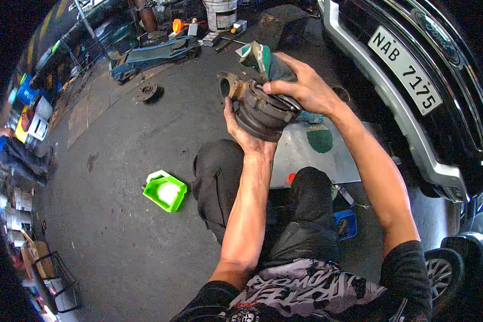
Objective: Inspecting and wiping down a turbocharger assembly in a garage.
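Note:
My left hand (pixel 247 134) cradles a dark, rusty cast-metal part (pixel 260 115) from below, its round opening facing left. My right hand (pixel 306 86) is closed around a folded dark-and-green piece (pixel 258 56), probably abrasive sheet or cloth, with the thumb against the top of the part. Below them lies a grey metal sheet (pixel 338 163) bearing a green patch (pixel 319 138) and a partly hidden light-blue item (pixel 310 117). My knees sit just beneath the held part.
A green tray (pixel 165 190), round flange (pixel 147 92) and blue floor jack (pixel 155 56) lie left and ahead. A car bumper (pixel 386 107) borders the right. A blue container (pixel 345 224) sits by my right knee. Buckets (pixel 21 220) and another person's legs (pixel 24 158) are at the far left.

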Demonstrator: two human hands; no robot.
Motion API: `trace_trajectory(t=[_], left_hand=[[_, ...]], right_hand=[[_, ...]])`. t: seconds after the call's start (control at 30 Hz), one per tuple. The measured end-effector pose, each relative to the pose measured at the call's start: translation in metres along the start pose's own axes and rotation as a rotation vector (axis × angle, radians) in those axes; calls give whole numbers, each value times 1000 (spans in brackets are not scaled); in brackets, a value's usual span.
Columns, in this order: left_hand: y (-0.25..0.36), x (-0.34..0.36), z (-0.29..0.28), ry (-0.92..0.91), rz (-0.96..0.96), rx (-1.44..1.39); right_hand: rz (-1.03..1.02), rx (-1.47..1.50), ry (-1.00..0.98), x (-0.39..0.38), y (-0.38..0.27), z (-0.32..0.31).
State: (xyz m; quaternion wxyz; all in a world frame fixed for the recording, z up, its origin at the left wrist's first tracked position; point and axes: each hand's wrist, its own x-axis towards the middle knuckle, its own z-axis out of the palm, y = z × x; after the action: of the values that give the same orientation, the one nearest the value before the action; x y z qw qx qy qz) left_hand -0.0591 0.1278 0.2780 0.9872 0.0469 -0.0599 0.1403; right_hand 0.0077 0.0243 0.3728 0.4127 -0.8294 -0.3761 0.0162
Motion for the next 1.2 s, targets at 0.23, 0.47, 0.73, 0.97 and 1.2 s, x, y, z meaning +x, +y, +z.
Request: trace_trajectory(t=[0.23,0.47,0.73,0.97,1.2], left_hand=[[-4,0,-1,1,5,-47],[-3,3,-6,-75,28,-29],[-9,2,3,-67,67,-71],[-4,0,8,-117,66,-6],[-10,-2,4,-55,71,4]], right_hand=[[-70,-57,47,-7,1,-5],[-115,-106,55,-5,-12,-7],[-175,-121,96,-14,-16,-11],[-44,-184,91,-24,-24,-13],[-115,-70,177,-37,-18,-7]])
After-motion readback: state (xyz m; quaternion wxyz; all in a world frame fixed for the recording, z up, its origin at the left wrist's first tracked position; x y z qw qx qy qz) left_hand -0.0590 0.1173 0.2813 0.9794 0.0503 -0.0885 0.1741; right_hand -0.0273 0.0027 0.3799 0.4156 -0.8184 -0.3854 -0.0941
